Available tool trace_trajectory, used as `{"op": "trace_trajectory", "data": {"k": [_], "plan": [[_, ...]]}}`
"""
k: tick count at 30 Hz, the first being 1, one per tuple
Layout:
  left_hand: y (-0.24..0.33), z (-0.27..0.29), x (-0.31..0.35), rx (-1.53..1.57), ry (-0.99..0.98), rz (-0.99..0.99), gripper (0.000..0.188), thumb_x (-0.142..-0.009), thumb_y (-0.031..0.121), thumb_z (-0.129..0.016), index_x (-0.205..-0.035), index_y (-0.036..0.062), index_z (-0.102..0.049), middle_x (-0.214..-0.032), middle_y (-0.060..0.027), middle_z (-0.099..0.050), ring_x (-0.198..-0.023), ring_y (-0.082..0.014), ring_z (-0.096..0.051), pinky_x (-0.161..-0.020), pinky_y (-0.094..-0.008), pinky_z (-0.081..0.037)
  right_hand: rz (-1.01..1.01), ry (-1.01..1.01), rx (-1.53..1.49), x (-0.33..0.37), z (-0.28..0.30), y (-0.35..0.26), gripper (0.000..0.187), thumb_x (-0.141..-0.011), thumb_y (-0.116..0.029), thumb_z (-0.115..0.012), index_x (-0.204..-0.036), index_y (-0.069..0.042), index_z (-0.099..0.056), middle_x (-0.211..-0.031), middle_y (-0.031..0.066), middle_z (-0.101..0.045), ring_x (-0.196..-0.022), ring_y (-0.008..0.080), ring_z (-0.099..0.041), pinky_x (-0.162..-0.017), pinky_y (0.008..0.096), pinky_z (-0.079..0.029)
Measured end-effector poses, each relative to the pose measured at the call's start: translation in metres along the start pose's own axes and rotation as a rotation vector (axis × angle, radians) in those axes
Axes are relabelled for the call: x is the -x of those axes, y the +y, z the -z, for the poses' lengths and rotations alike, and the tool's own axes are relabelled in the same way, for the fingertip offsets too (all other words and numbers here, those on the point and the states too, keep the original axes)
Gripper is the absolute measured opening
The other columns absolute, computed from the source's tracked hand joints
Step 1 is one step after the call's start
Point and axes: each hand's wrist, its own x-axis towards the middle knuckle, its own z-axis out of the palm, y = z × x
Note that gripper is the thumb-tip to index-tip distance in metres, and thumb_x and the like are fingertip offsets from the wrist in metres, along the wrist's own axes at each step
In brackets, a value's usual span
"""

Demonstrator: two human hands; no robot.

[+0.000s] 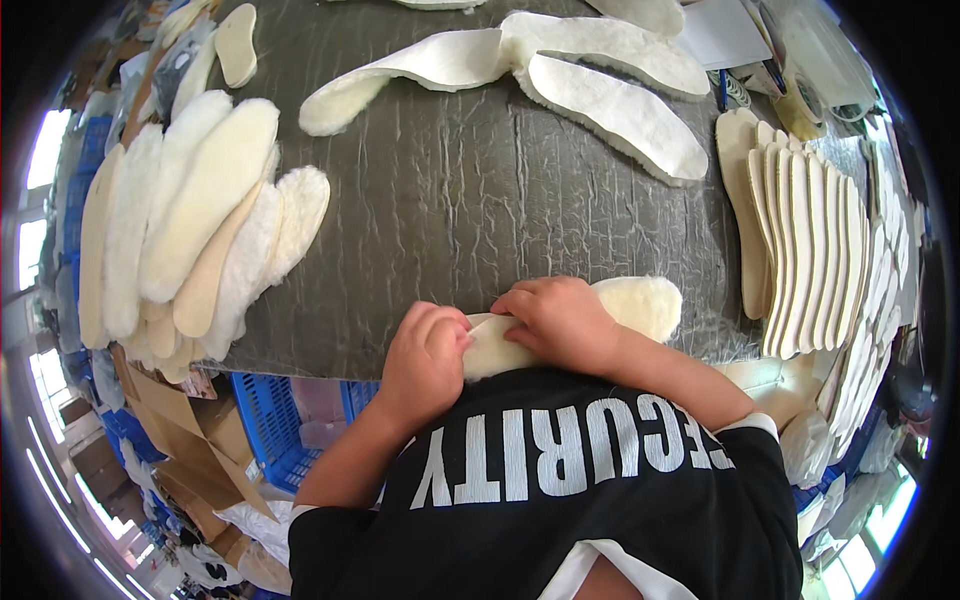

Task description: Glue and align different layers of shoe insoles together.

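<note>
At the near edge of the table, a cream fleece insole (pixel 640 305) lies crosswise in front of my body. Its fluffy right end sticks out beyond my right wrist, while a smoother pale face shows between my hands. My left hand (pixel 425 355) is closed, its fingers pinching the insole's left end. My right hand (pixel 562 318) curls over the middle of the insole with bent fingers and thumb gripping its upper edge. The fingertips of both hands are partly hidden.
Fleece insoles (pixel 215 200) pile up at the left. A fanned row of pale insoles (pixel 810 240) stands at the right. Loose fleece pieces (pixel 620 120) lie at the far side of the dark table (pixel 450 210). Below the left edge are a blue crate (pixel 270 420) and cardboard boxes (pixel 185 425).
</note>
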Motion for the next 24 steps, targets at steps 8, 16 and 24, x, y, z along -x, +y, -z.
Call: {"op": "trace_trajectory", "data": {"k": [8,16,24], "plan": [[0.000,-0.010,-0.003,0.199,0.113,0.182,0.009,-0.084,-0.004,-0.060,-0.083,-0.0013,-0.052,-0.097,-0.0145,-0.063,-0.083,-0.0260,-0.060,-0.075,-0.0338,-0.049,0.047,-0.077,-0.059,0.002,0.012,0.004,0.029,-0.068,-0.012,-0.074,-0.096,-0.006,-0.065,-0.089,0.0106,-0.067,-0.085,0.0322,-0.064,-0.075,0.0425,-0.051],[0.017,-0.001,-0.010,0.318,0.095,0.225,0.008,-0.084,-0.005,-0.061,-0.081,-0.0013,-0.056,-0.096,-0.0119,-0.064,-0.077,-0.0178,-0.060,-0.072,-0.0278,-0.049,-0.027,-0.113,-0.253,-0.003,0.023,-0.007,0.024,-0.075,-0.019,-0.070,-0.094,-0.005,-0.066,-0.088,0.0140,-0.067,-0.083,0.0349,-0.064,-0.073,0.0425,-0.050],[0.013,-0.001,-0.004,1.191,0.196,0.409,0.041,-0.077,-0.008,-0.072,-0.111,-0.0010,-0.049,-0.109,-0.0130,-0.062,-0.097,-0.0185,-0.063,-0.085,-0.0305,-0.052,-0.004,0.030,-0.327,0.001,0.018,-0.010,0.018,-0.075,-0.013,-0.074,-0.085,-0.001,-0.064,-0.077,0.0156,-0.063,-0.073,0.0340,-0.062,-0.064,0.0393,-0.048]]}}
